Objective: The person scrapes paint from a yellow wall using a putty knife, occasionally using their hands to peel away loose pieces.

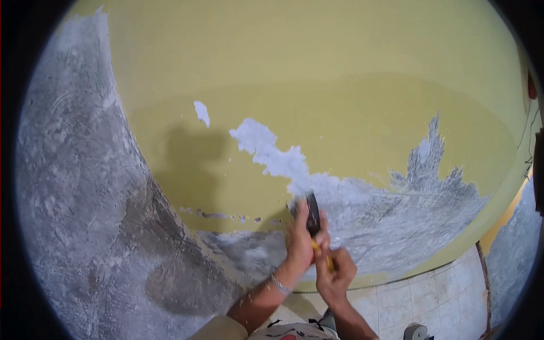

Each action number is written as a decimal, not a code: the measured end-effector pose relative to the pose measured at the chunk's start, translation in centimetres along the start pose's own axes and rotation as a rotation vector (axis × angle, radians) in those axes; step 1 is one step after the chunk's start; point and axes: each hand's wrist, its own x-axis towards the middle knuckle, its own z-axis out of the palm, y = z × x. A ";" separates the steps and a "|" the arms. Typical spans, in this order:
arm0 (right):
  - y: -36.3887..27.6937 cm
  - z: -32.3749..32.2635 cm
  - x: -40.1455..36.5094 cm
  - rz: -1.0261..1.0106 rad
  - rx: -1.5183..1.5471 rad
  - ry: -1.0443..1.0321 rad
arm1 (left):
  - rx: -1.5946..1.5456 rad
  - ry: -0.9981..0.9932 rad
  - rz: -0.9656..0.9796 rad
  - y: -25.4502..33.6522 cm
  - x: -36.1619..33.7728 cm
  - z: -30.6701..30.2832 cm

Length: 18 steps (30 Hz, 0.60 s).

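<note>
Both hands are closed on a scraper (pixel 313 214) with a dark, broad head and a yellow handle. My left hand (pixel 300 241) wraps the upper part, its fingers lying along the dark head. Lower down, my right hand (pixel 335 272) grips the yellow handle. The scraper's front edge is at the wall, blurred, by the border of a bare whitish patch (pixel 272 150). Around that patch spreads yellow-green paint (pixel 340 51). Rough grey plaster (pixel 396 226) shows to the right of the hands and below.
A bare grey wall (pixel 73 170) meets the painted one at a corner on the left. Pale floor tiles (pixel 419 294) lie along the wall's foot. A grey round object (pixel 416 331) sits at the bottom edge. Thin cables (pixel 530 141) hang at far right.
</note>
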 end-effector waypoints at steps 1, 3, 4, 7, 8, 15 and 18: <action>-0.1 0.2 0.0 -0.012 0.003 0.005 | -0.069 0.045 -0.036 -1.7 0.0 -1.0; -0.5 0.3 -0.6 -0.004 0.051 0.026 | -0.102 0.019 -0.049 -0.8 0.2 -1.1; -0.5 0.0 -1.1 0.013 0.070 0.031 | -0.135 0.005 -0.074 -0.8 0.0 -1.2; 1.0 -1.2 -2.6 0.047 -0.024 -0.022 | -0.134 0.065 -0.057 -2.8 -0.7 -1.3; 1.3 -0.8 -2.0 0.019 0.041 0.007 | -0.118 0.039 -0.018 -2.8 -0.1 -1.2; 0.0 0.1 0.1 -0.035 0.004 0.015 | -0.093 0.047 -0.004 -0.9 0.1 -0.1; -1.6 0.9 2.4 -0.069 -0.038 -0.004 | -0.126 -0.043 0.106 2.2 0.9 0.3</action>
